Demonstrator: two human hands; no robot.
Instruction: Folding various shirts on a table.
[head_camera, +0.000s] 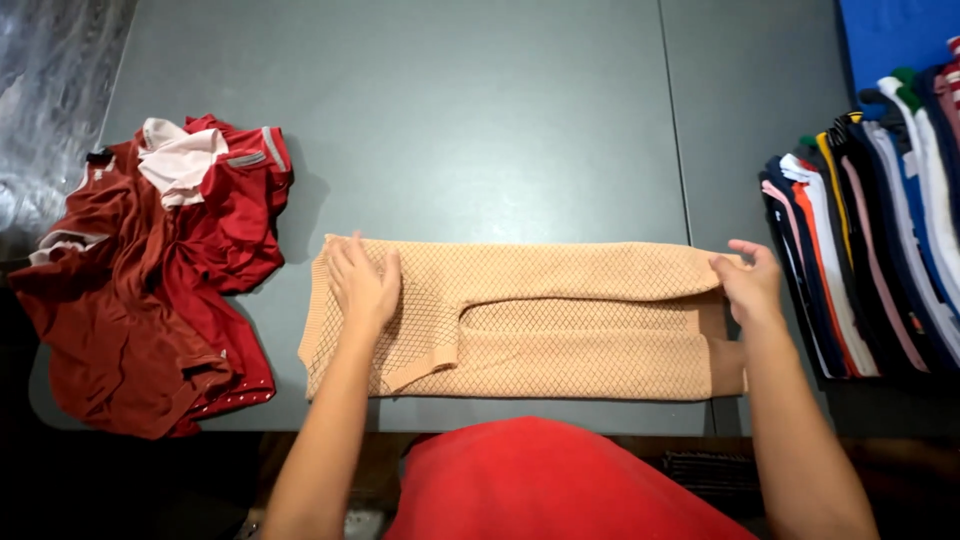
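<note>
A tan knitted garment (560, 330) with a diamond pattern lies flat and partly folded on the grey table (480, 130), stretched left to right near the front edge. My left hand (362, 283) rests flat on its left end, fingers spread. My right hand (748, 283) pinches the folded upper edge at the garment's right end.
A crumpled heap of red and dark red clothes (150, 270) with a pale pink piece lies at the table's left. A row of folded garments in several colours (870, 240) fills the right side. A blue cloth (890, 35) sits at the far right corner.
</note>
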